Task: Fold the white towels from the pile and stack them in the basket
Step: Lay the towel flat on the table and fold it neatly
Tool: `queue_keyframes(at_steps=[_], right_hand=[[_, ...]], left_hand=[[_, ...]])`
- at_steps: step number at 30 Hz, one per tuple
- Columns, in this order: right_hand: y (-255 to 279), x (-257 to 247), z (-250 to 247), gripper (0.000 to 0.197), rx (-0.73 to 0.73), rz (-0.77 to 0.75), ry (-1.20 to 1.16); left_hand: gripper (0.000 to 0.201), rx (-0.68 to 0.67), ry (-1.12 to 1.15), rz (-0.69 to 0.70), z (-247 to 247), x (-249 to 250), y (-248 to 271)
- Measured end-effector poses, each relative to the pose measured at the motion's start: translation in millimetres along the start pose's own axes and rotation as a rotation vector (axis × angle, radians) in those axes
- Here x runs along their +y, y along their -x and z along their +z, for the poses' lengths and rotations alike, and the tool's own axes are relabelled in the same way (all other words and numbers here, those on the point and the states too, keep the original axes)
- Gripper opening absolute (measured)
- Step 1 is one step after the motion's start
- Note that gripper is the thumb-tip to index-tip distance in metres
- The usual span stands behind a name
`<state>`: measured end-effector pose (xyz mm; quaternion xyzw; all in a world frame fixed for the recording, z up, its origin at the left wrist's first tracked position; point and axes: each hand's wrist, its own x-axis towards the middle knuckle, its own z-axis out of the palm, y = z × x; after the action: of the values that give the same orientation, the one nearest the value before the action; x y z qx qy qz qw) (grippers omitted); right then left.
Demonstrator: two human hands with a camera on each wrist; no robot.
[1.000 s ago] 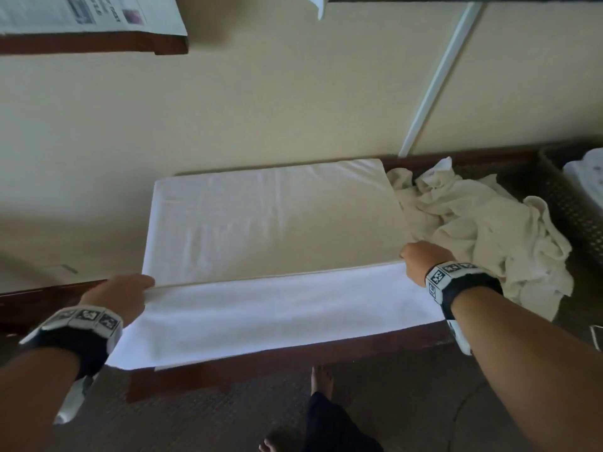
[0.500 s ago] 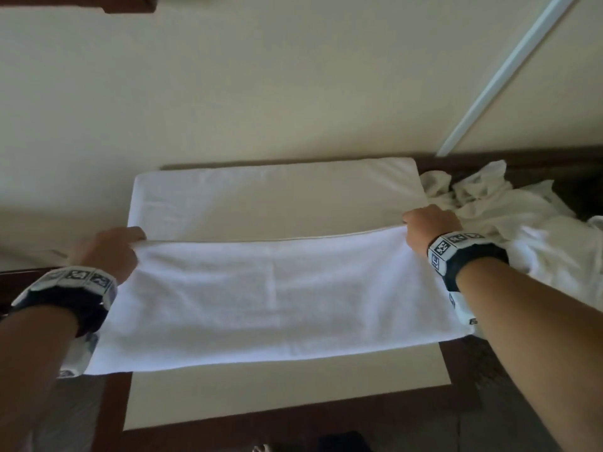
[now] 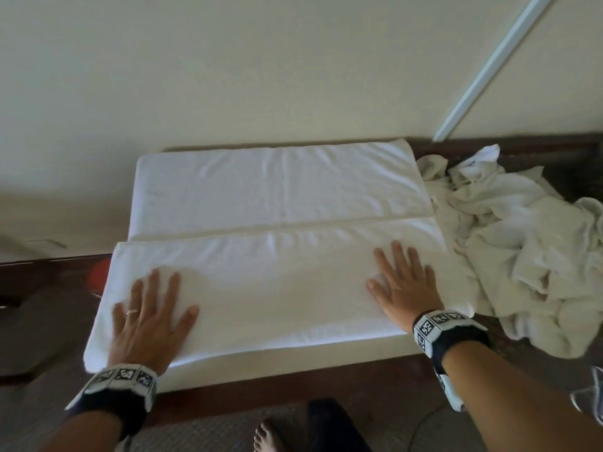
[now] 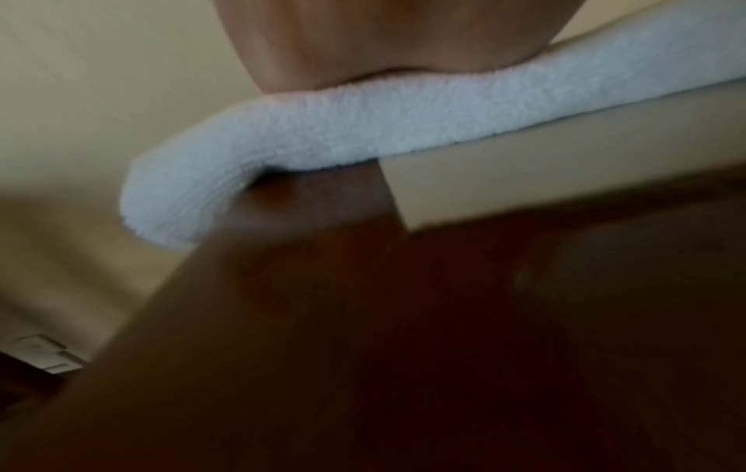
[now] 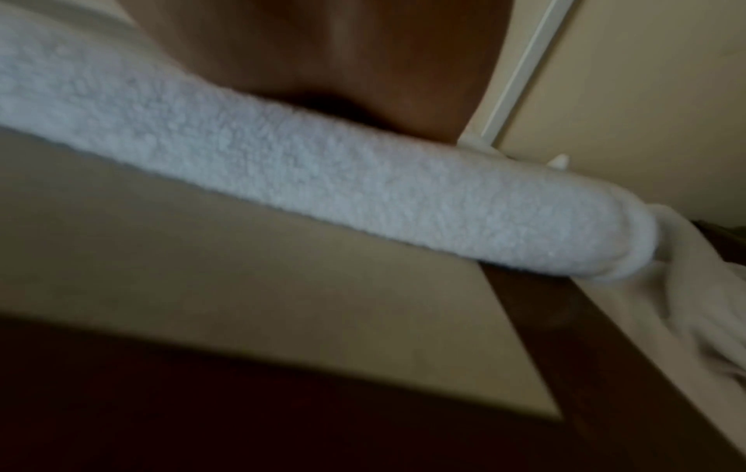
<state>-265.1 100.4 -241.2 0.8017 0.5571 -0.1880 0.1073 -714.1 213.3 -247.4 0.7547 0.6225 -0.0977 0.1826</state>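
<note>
Hands flat on folded towel (image 3: pixel 277 278), dark wood table (image 3: pixel 293 393).
Left hand (image 3: pixel 148 316) and right hand (image 3: pixel 403 287) press it, fingers spread, gripping nothing; crumpled towel pile (image 3: pixel 518 243) touches its right end, wall (image 3: pixel 261 66) behind.

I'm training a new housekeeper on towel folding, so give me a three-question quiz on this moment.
1. True or false: both hands lie flat, fingers straight, on the folded towel.
2. The pile of unfolded towels lies on which side of it? A) the person's left B) the person's right C) underneath it
3. Fill in: the left end of the towel hangs past the ____ of the table.

Key: 1 true, the left hand and right hand press it open-palmed. 2 B. 3 edge.
</note>
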Motion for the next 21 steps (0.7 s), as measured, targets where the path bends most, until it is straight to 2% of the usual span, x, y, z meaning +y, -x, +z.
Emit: queue_keyframes(at_steps=[7, 11, 13, 16, 21], right_hand=[[46, -5, 2, 0.070, -0.099, 0.035, -0.034], [64, -10, -12, 0.065, -0.079, 0.066, -0.047], [62, -9, -25, 0.051, -0.061, 0.063, -0.013], [44, -9, -47, 0.032, -0.091, 0.074, 0.045], [-7, -5, -80, 0.029, -0.032, 0.064, 0.098]], left_hand=[[0.089, 0.009, -0.069, 0.012, 2, -2, 54], [0.072, 0.065, -0.251, 0.049, -10, 6, 62], [0.062, 0.101, -0.313, 0.061, -25, 13, 57], [0.056, 0.074, -0.339, 0.048, -48, 22, 34], [0.044, 0.026, -0.354, 0.134, -76, 41, -25]])
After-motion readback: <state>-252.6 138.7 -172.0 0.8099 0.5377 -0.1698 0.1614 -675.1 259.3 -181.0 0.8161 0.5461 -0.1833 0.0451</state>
